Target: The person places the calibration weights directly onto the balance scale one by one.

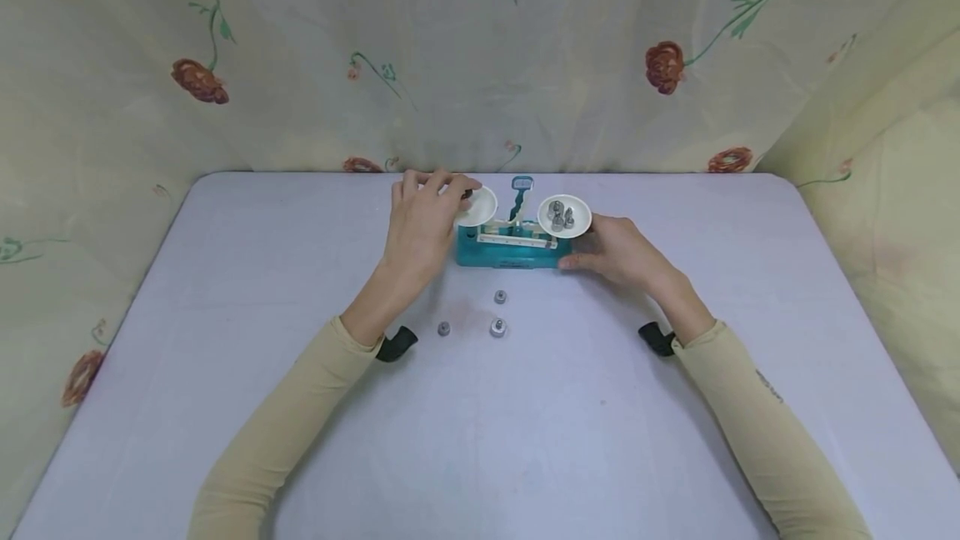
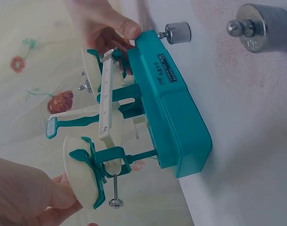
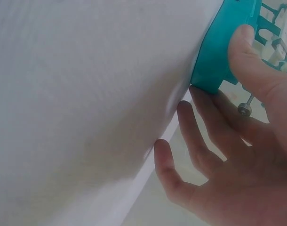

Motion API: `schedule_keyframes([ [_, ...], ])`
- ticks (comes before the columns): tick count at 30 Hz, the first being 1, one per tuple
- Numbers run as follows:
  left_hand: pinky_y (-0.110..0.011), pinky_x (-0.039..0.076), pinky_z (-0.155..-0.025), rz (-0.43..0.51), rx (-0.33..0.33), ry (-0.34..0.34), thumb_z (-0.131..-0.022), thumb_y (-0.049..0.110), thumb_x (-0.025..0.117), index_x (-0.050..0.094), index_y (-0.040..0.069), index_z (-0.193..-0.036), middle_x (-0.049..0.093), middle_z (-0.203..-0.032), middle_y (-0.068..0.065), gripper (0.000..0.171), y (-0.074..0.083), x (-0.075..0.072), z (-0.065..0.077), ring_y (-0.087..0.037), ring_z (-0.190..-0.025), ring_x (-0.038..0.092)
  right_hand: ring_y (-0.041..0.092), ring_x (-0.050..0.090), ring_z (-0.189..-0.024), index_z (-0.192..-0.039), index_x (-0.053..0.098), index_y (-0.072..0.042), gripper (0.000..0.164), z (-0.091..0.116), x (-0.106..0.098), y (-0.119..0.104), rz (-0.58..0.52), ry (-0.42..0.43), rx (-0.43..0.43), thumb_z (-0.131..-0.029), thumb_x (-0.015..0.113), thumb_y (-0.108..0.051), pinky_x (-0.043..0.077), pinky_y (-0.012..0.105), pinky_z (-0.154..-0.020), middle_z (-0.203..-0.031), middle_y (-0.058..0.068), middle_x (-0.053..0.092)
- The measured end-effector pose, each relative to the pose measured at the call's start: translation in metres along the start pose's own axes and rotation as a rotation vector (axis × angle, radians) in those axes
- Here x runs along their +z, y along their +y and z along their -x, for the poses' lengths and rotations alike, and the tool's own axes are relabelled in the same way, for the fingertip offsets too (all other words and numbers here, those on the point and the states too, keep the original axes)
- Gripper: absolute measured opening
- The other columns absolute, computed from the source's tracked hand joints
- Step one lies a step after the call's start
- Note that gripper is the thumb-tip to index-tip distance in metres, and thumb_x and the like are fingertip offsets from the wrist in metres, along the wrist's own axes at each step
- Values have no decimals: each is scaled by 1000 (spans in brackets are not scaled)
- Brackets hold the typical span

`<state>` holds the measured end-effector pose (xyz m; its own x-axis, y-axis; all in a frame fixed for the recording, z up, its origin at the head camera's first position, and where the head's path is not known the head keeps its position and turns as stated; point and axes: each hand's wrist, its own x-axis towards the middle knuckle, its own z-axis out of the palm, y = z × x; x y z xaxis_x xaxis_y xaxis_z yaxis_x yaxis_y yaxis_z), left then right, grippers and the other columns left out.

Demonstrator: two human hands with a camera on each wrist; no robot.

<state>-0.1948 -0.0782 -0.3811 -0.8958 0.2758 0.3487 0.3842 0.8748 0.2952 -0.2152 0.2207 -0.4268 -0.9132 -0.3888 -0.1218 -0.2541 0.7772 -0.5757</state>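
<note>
A teal balance scale (image 1: 513, 253) with two white pans stands near the table's back edge. My left hand (image 1: 427, 219) is over its left pan (image 1: 480, 207), fingers bent down at the rim. A small dark object (image 1: 467, 193) shows at those fingertips, mostly hidden by the hand; I cannot tell its kind. Several metal weights (image 1: 558, 215) sit in the right pan (image 1: 576, 229). At the right end of the base, my right hand (image 1: 618, 252) grips the scale. Its thumb (image 3: 247, 56) presses the front of the base, with fingers behind the end.
Three loose metal weights stand on the table in front of the scale: one nearest the base (image 1: 500, 297), a larger one (image 1: 498, 327) and a small one at left (image 1: 444, 328). A floral curtain (image 1: 450, 40) hangs behind the pale table (image 1: 525, 440).
</note>
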Motion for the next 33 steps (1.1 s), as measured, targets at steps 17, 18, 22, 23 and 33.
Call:
schedule_keyframes([
  [17,-54,47,-107,-13,-11,-14,-111,24,58,70,17,-139,71,-140,-13,31,1,-1,2,-42,-130,56,45,50,-152,-159,48,-3,79,0,0,-3,5,-3,13,-94,86,-29,38,63,-127,-158,22,58],
  [18,-54,47,-107,-12,-11,-14,-111,23,58,70,17,-139,70,-141,-13,31,1,-1,2,-42,-130,56,45,50,-152,-159,48,-4,79,0,0,-3,5,-4,17,-94,86,-28,38,63,-127,-158,22,58],
  [22,-55,47,-108,-4,-12,-15,-110,22,60,70,17,-139,69,-142,-13,31,2,-3,3,-42,-131,55,45,50,-151,-158,49,-3,78,0,-1,-2,6,-10,24,-94,86,-28,39,62,-127,-158,22,58],
  [23,-55,46,-108,-2,-14,-14,-110,22,60,70,17,-139,69,-142,-13,31,2,-3,3,-42,-131,55,44,50,-152,-158,49,-3,79,0,-1,-2,5,-11,24,-94,86,-28,39,62,-127,-158,22,58],
  [33,-54,45,-110,0,-38,-32,-111,25,60,69,18,-140,68,-143,-13,32,3,-5,5,-40,-133,54,46,51,-151,-158,49,-3,79,0,0,-4,10,-3,28,-93,86,-30,40,63,-126,-157,23,59],
])
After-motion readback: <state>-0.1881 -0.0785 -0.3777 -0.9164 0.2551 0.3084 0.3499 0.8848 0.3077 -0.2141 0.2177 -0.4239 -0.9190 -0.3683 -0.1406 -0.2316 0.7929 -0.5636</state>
